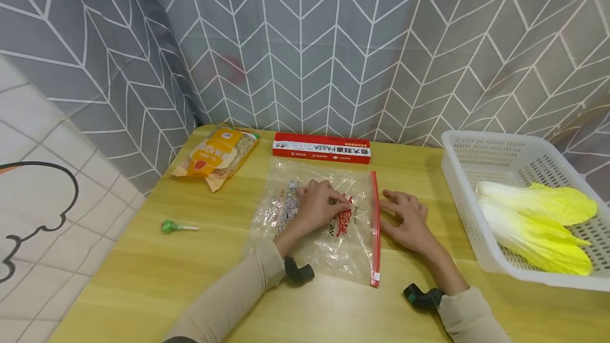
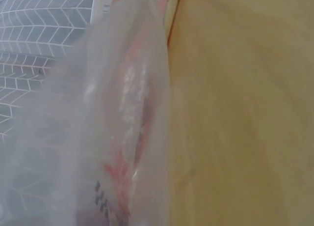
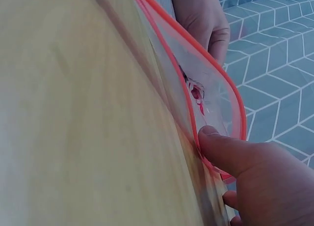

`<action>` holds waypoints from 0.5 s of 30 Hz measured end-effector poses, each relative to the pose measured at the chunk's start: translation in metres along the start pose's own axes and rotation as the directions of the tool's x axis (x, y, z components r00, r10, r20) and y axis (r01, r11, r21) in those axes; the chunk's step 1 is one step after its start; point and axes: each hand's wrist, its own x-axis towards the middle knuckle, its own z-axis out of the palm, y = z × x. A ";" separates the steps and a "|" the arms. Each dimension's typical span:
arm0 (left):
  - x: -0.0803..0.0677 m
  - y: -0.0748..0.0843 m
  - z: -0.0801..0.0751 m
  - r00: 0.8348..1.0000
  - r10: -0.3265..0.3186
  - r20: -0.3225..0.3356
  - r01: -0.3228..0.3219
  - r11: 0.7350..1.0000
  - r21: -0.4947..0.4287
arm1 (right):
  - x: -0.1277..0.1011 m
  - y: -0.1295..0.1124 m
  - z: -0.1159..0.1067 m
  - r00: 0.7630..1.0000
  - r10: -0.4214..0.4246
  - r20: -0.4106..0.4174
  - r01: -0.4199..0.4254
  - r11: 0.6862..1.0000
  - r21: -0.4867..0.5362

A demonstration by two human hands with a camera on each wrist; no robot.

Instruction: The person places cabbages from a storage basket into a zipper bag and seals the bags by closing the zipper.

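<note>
- We are opening the zip bag [image 1: 324, 221], which lies flat on the table [image 1: 143, 279] in front of the red pasta box [image 1: 321, 148].
- Our left hand [image 1: 316, 205] presses on the bag, fingers bent.
- Our right hand [image 1: 405, 218] touches its red zip strip [image 1: 375, 226], fingers flat; the thumb [image 3: 221, 147] lifts the edge.
- Next, we think, the mouth needs pulling wide.

Glossy, crinkled clear plastic zip bag [image 1: 329, 226], red plastic seal strip [image 1: 375, 226]; smooth pale wood-grain worktop [image 1: 143, 279]; far off, a printed cloth curtain [image 1: 333, 41]; right, a perforated white plastic basket [image 1: 476, 173].
</note>
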 end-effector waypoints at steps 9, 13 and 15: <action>-0.002 0.000 0.001 1.000 0.003 -0.017 -0.004 1.000 -0.008 | -0.002 0.002 0.004 1.000 -0.010 -0.021 0.010 1.000 -0.006; -0.002 0.000 0.001 0.999 0.011 -0.030 -0.011 1.000 -0.017 | -0.002 0.002 0.004 1.000 -0.014 -0.026 0.014 1.000 -0.006; -0.002 0.000 0.001 0.999 0.015 -0.036 -0.016 1.000 -0.024 | -0.002 0.002 0.004 1.000 -0.016 -0.027 0.016 1.000 -0.010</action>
